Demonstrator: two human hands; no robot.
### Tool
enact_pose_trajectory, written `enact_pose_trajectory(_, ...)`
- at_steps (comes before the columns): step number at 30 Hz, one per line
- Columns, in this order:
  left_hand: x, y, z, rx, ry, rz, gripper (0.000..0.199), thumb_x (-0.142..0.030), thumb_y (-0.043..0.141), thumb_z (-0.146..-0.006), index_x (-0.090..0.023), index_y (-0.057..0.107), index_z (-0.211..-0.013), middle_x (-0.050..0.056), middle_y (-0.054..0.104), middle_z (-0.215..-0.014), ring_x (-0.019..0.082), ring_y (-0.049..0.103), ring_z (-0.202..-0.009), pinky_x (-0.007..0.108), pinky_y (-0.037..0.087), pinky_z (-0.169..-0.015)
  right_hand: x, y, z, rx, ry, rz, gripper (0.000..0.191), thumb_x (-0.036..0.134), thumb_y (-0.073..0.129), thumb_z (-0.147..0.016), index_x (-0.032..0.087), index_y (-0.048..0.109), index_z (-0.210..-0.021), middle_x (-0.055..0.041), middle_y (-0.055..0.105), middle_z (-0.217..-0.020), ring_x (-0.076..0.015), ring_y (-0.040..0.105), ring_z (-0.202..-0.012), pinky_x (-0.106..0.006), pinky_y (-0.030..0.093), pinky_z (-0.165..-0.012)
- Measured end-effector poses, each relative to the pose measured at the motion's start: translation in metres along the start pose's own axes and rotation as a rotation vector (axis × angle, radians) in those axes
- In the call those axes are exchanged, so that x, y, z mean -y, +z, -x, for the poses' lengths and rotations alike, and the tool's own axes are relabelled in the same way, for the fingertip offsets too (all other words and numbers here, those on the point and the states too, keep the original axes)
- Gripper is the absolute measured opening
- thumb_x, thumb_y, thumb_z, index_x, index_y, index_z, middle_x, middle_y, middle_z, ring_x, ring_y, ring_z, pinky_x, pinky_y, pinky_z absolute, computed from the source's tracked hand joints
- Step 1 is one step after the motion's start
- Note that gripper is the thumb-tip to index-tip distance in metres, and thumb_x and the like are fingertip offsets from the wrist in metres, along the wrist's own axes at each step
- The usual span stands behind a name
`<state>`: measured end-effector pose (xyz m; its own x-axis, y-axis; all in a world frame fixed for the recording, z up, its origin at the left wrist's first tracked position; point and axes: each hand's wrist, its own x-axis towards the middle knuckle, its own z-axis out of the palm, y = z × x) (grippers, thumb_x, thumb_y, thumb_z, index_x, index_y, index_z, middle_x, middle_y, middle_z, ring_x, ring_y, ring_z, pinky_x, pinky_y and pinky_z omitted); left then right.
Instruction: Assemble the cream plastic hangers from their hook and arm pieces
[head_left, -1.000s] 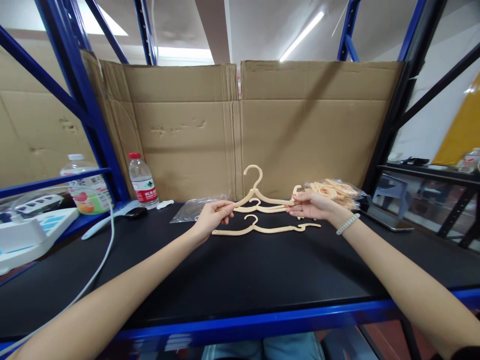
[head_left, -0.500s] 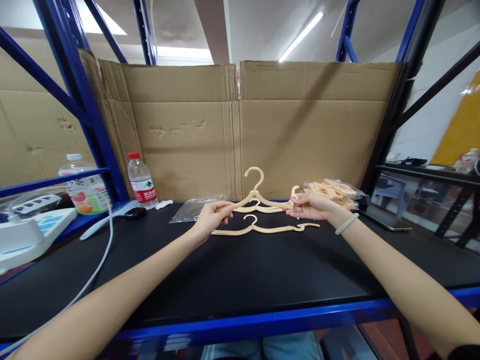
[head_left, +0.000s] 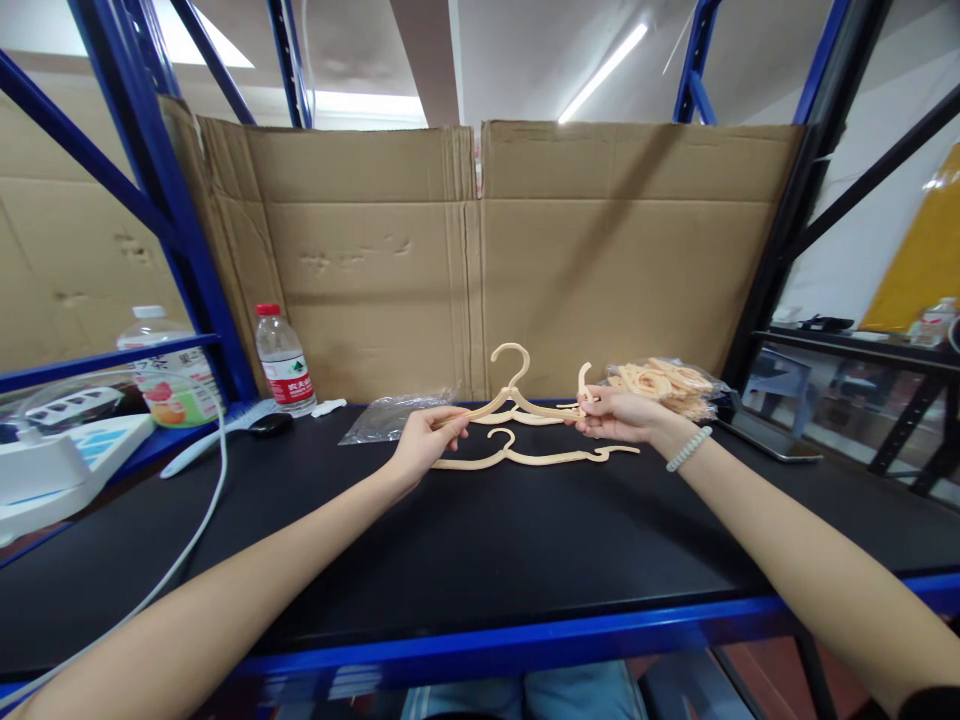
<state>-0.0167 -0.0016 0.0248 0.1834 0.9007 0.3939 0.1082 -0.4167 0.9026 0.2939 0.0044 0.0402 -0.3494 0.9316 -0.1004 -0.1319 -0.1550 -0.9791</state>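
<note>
A cream hanger (head_left: 517,396) is held up between my hands, its hook upward. My left hand (head_left: 429,440) pinches its left end. At its right end my right hand (head_left: 616,412) is closed, gripping the hanger together with a small curved cream piece (head_left: 583,380) that sticks up from the fingers. Another cream hanger (head_left: 544,459) lies flat on the black tabletop (head_left: 480,560) just in front, with a hooked piece at its right end. Behind the held hanger, part of a further hanger (head_left: 529,419) shows.
A plastic bag of cream pieces (head_left: 664,385) lies at the back right, beside a dark flat stand (head_left: 776,440). Flattened clear plastic (head_left: 390,418) is at the back left. A red-capped bottle (head_left: 285,365), a brush (head_left: 217,440) and a white cable (head_left: 214,490) are at the left. Cardboard (head_left: 375,270) stands behind.
The held hanger has come down slightly. My right hand has shifted a little left, and the small curved piece in it now stands more upright.
</note>
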Motion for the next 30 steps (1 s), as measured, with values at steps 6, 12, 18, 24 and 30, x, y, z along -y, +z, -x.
enact_pose_trajectory(6,-0.001,-0.002,0.000,-0.025,-0.038,-0.001,0.033,-0.035,0.068,-0.064,-0.010,0.071,-0.085,0.001,0.060,-0.060,0.008,0.046,-0.048,0.022,0.037,-0.050,-0.007,0.011,-0.003,-0.069,-0.083,0.012,0.023,-0.004,0.050,-0.074,0.018,0.044,-0.072,0.0016,0.054,-0.061,-0.0119,0.063,-0.061,-0.023,0.055,-0.062)
enact_pose_trajectory(12,-0.003,-0.004,-0.001,-0.071,-0.076,-0.006,0.028,-0.035,0.067,-0.064,-0.011,0.070,-0.078,0.001,0.058,-0.057,0.008,0.045,-0.046,0.022,0.035,-0.049,-0.018,0.016,-0.011,-0.108,-0.185,-0.032,0.020,-0.001,0.056,-0.072,0.018,0.048,-0.072,0.0007,0.057,-0.062,-0.0107,0.061,-0.057,-0.023,0.053,-0.060)
enact_pose_trajectory(18,-0.001,-0.006,-0.003,-0.099,-0.100,-0.023,0.026,-0.036,0.065,-0.064,-0.011,0.069,-0.070,0.001,0.058,-0.056,0.008,0.044,-0.045,0.022,0.032,-0.047,-0.031,0.021,-0.018,-0.175,-0.291,-0.151,0.020,0.004,0.065,-0.072,0.018,0.051,-0.073,0.0005,0.059,-0.071,-0.0134,0.065,-0.072,-0.029,0.056,-0.075)
enact_pose_trajectory(24,-0.001,-0.008,-0.003,-0.131,-0.146,-0.004,0.023,-0.035,0.066,-0.062,-0.012,0.067,-0.065,0.002,0.059,-0.057,0.008,0.045,-0.045,0.021,0.033,-0.046,-0.035,0.022,-0.019,-0.160,-0.265,-0.147,0.025,0.014,0.076,-0.065,0.018,0.052,-0.072,-0.0010,0.064,-0.081,-0.0132,0.064,-0.076,-0.028,0.053,-0.075)
enact_pose_trajectory(30,0.000,-0.012,-0.008,-0.168,-0.149,0.015,0.024,-0.035,0.066,-0.062,-0.011,0.065,-0.062,0.002,0.058,-0.057,0.007,0.045,-0.045,0.021,0.033,-0.046,-0.025,0.019,-0.016,-0.158,-0.389,-0.172,0.027,0.022,0.081,-0.059,0.018,0.057,-0.072,0.0033,0.057,-0.071,-0.0093,0.057,-0.068,-0.021,0.049,-0.065)
